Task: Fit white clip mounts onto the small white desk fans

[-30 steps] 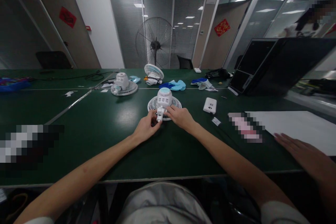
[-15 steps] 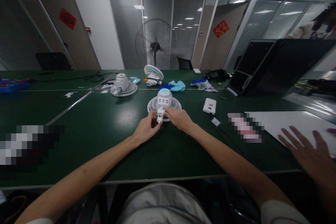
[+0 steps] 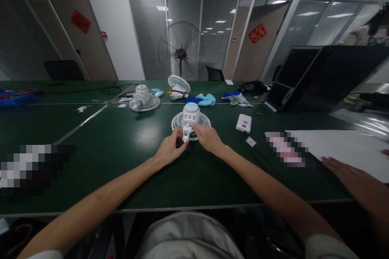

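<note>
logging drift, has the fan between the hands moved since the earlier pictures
No, not visibly: the white fan between the left hand and right hand keeps its place against the light-blue blades lying behind it.

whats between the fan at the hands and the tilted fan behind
Head view: a dark blue piece and light blue one, behind the handled fan.

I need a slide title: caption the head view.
Left hand and right hand at a white fan lying grille-down on a green table.
</note>
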A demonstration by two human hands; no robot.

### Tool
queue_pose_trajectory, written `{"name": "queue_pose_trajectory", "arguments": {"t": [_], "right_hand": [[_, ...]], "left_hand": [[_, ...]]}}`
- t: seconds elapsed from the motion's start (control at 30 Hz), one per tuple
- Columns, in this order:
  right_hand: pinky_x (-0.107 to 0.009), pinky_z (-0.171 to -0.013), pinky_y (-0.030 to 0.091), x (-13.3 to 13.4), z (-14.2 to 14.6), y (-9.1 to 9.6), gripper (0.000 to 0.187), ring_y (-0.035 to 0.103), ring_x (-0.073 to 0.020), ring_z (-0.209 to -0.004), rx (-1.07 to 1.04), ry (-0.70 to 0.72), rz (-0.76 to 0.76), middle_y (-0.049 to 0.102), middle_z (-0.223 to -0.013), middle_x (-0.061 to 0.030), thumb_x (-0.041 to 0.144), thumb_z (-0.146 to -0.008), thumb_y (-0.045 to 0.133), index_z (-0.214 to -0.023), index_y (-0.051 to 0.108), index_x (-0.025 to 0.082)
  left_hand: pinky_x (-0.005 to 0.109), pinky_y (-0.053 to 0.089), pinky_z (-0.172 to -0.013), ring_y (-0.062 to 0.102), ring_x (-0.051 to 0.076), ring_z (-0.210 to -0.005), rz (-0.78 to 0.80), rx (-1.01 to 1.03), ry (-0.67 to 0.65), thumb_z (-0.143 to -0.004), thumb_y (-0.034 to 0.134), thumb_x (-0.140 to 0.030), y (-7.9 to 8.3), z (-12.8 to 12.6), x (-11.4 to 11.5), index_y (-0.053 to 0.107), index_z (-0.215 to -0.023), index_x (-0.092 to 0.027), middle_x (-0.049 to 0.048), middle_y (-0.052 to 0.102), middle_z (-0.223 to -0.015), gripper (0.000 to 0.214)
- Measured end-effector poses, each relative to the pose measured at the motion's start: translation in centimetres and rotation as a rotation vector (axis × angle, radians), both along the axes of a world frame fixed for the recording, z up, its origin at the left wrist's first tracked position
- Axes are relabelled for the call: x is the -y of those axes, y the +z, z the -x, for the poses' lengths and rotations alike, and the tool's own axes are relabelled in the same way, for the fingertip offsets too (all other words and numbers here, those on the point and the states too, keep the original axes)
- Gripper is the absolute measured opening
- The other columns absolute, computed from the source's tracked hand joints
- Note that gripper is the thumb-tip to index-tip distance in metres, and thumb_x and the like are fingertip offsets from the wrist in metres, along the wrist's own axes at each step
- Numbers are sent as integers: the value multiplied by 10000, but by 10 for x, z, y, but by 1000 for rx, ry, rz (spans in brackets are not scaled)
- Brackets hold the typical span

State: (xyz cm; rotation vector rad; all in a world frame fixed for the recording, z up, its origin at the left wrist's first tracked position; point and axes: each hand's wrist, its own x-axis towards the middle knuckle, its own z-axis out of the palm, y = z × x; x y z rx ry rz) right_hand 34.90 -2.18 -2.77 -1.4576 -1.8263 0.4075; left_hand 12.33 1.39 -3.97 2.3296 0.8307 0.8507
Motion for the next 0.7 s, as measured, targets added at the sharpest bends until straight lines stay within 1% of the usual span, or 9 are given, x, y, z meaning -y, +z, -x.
{"name": "queue_pose_trajectory", "arguments": {"t": [0.03, 0.1, 0.13, 0.2, 0.3, 0.43, 0.6, 0.7], "right_hand": [[-245, -558, 457, -2, 2, -2, 303, 639, -159, -654, -63, 7, 46, 679, -835, -59, 391, -1071, 408, -947, 608, 200], [-220, -443, 403, -4, 6, -5, 393, 561, -118, -468, -136, 23, 122, 608, -656, -1, 409, -1081, 320, -873, 579, 199], [-213, -404, 375, -5, 8, -7, 415, 522, -106, -409, -164, 32, 151, 574, -600, 19, 415, -1077, 304, -843, 568, 198], [-202, -371, 349, -5, 8, -7, 425, 490, -95, -363, -198, 46, 181, 544, -552, 37, 426, -1062, 316, -806, 563, 194], [-192, -377, 340, -3, 5, -5, 421, 482, -90, -363, -225, 63, 180, 531, -530, 47, 440, -1042, 357, -786, 578, 188], [-203, -428, 344, 2, 0, 1, 401, 470, -97, -398, -198, 76, 121, 507, -506, 55, 436, -1018, 430, -758, 608, 188], [-231, -556, 344, 5, -5, 7, 360, 490, -116, -549, -87, 63, -4, 578, -588, 23, 375, -964, 565, -673, 654, 182], [-246, -598, 347, 7, -4, 7, 330, 491, -123, -575, -31, 48, -47, 601, -618, 17, 370, -944, 616, -674, 659, 185]], "left_hand": [[348, 559, -731, 704, 224, -824, -3, 4, 3, -965, 595, -370, -1, 0, 0, 458, -1340, -213, 55, 720, -1003, 429], [350, 561, -732, 702, 221, -812, -11, 13, 12, -965, 594, -369, -3, 0, -1, 455, -1348, -211, 57, 719, -1000, 437], [351, 562, -734, 701, 219, -809, -15, 18, 16, -964, 595, -370, -3, 0, -1, 456, -1353, -210, 57, 720, -1001, 442], [352, 564, -735, 702, 216, -805, -19, 21, 14, -963, 597, -369, -5, -1, -1, 459, -1357, -211, 56, 722, -1001, 447], [346, 563, -724, 704, 215, -805, -12, 15, 10, -964, 596, -368, -5, 0, -2, 463, -1357, -211, 58, 726, -1007, 444], [343, 559, -710, 705, 220, -805, -5, 8, 13, -965, 594, -373, -2, 1, -1, 465, -1362, -211, 64, 725, -1012, 448], [347, 557, -713, 703, 224, -808, 2, 11, 6, -973, 584, -381, 1, 1, 1, 468, -1368, -217, 65, 727, -1018, 444], [352, 560, -726, 709, 230, -824, 6, 8, 12, -967, 592, -379, 1, 1, 1, 464, -1371, -214, 66, 726, -1020, 455]]}}
